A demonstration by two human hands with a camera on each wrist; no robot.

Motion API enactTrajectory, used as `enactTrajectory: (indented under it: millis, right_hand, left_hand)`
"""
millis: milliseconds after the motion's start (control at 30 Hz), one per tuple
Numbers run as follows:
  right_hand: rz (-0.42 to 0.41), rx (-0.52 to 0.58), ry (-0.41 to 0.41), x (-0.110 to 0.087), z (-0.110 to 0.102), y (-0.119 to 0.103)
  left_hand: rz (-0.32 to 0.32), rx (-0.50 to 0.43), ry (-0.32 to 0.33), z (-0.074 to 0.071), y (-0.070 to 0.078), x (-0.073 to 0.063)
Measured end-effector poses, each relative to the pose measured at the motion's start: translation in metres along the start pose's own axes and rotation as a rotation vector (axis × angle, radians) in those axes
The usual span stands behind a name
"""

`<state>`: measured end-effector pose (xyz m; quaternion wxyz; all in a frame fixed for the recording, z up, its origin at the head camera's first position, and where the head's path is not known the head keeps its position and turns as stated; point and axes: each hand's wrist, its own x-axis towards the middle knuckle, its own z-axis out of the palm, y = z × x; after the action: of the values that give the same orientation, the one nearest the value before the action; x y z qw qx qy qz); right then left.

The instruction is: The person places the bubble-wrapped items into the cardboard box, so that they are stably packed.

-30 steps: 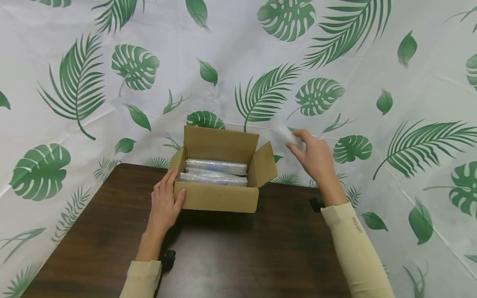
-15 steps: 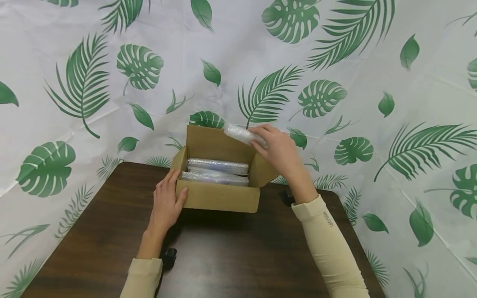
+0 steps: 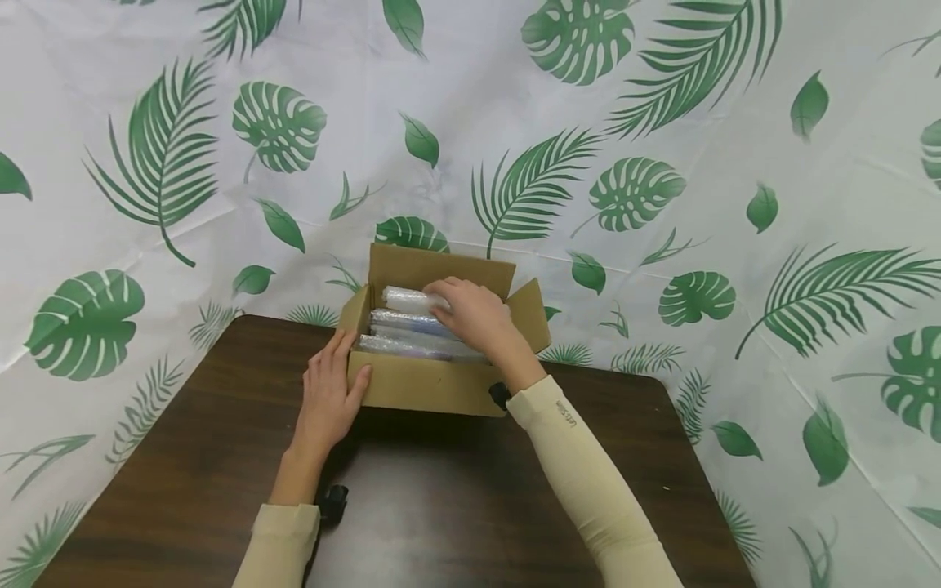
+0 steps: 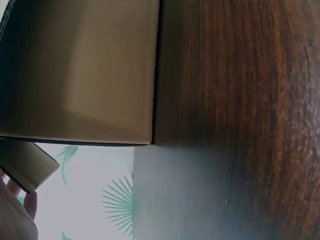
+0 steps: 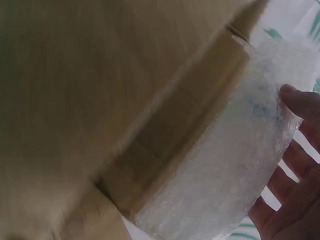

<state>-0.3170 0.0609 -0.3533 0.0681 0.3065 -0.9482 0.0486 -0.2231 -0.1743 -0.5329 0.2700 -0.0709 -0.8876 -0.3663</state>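
Note:
A cardboard box [image 3: 419, 385] with raised flaps sits at the table's far edge. My left hand [image 3: 327, 392] holds its left front corner, thumb on the front wall and fingers along the side; the left wrist view shows that hand [image 4: 15, 215] by a flap [image 4: 30, 165]. My right hand [image 3: 481, 318] grips a bubble-wrapped package [image 3: 404, 300], lowered at the box's rear wall. Up close, in the right wrist view, its clear wrap [image 5: 225, 145] lies between thumb and fingers. What is inside the wrap is blurred. In front of it, more bubble-wrapped packages [image 3: 397, 347] stand side by side.
The dark wooden table [image 3: 434, 490] stretches towards me in front of the box. Behind it hangs a white cloth [image 3: 441, 204] printed with green leaves. One box flap [image 3: 529, 314] juts out on the right.
My right hand has carried the bubble-wrapped package leftward from the box's right side, then down into the rear of the box. My left hand has stayed on the box.

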Motion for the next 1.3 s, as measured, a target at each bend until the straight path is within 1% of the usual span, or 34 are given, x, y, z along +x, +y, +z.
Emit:
enactTrajectory:
  millis: [100, 200, 267, 367, 467, 533, 567, 633, 700, 767, 833, 900, 933, 967, 1000, 1033, 1067, 1133, 1200, 1267, 1300]
  right_hand:
    - [-0.003, 0.024, -0.046, 0.005, 0.012, -0.001]
    - [-0.003, 0.058, -0.113, 0.009, 0.023, 0.000]
    - [0.004, 0.090, -0.159, 0.011, 0.030, 0.001]
    - [0.012, 0.148, -0.202, 0.015, 0.040, 0.003]
    - [0.011, 0.190, -0.224, 0.019, 0.045, 0.005]
    - [0.008, 0.209, -0.234, 0.019, 0.046, 0.004]
    - [0.009, 0.214, -0.235, 0.018, 0.046, 0.004]
    - [0.017, 0.248, -0.211, 0.011, 0.042, 0.004]
    - [0.030, 0.295, -0.148, -0.005, 0.033, 0.004]
    - [0.034, 0.368, -0.038, -0.028, 0.021, 0.005]
    - [0.025, 0.459, 0.115, -0.058, 0.008, 0.006]
    - [0.025, 0.530, 0.285, -0.092, 0.000, 0.008]
    - [0.030, 0.567, 0.372, -0.109, -0.002, 0.011]
    - [0.043, 0.598, 0.455, -0.125, -0.002, 0.013]
    - [0.063, 0.625, 0.529, -0.140, -0.002, 0.017]
    - [0.089, 0.655, 0.592, -0.154, 0.000, 0.020]
    - [0.128, 0.672, 0.648, -0.167, 0.003, 0.024]
    - [0.201, 0.716, 0.732, -0.188, 0.010, 0.033]
    - [0.278, 0.732, 0.769, -0.203, 0.016, 0.045]
    - [0.357, 0.714, 0.764, -0.214, 0.022, 0.058]
    - [0.396, 0.695, 0.746, -0.217, 0.026, 0.064]
  left_hand:
    - [-0.005, 0.006, 0.003, 0.001, 0.001, 0.000]
    - [-0.004, 0.010, 0.006, 0.002, 0.001, 0.000]
    - [0.000, 0.013, 0.006, 0.001, 0.000, 0.002]
    - [0.004, 0.016, -0.002, -0.001, -0.004, 0.007]
    - [0.000, 0.003, -0.012, -0.005, -0.007, 0.009]
    - [-0.018, -0.021, -0.021, -0.008, -0.009, 0.009]
    - [-0.029, -0.039, -0.026, -0.010, -0.009, 0.009]
    - [-0.063, -0.084, -0.028, -0.011, -0.009, 0.007]
    - [-0.124, -0.145, 0.002, -0.009, -0.008, 0.004]
    - [-0.209, -0.225, 0.072, -0.007, -0.003, 0.001]
    - [-0.308, -0.347, 0.175, -0.005, 0.003, -0.001]
    - [-0.404, -0.483, 0.278, -0.004, 0.009, -0.004]
    - [-0.451, -0.553, 0.310, -0.005, 0.012, -0.004]
    - [-0.494, -0.614, 0.328, -0.006, 0.014, -0.005]
    - [-0.539, -0.670, 0.318, -0.007, 0.016, -0.004]
    - [-0.585, -0.712, 0.293, -0.010, 0.017, -0.003]
    - [-0.626, -0.745, 0.244, -0.013, 0.017, -0.002]
    - [-0.684, -0.816, 0.116, -0.021, 0.016, 0.001]
    - [-0.711, -0.871, -0.005, -0.026, 0.015, 0.006]
    - [-0.712, -0.920, -0.079, -0.029, 0.011, 0.010]
    - [-0.707, -0.938, -0.099, -0.030, 0.010, 0.011]
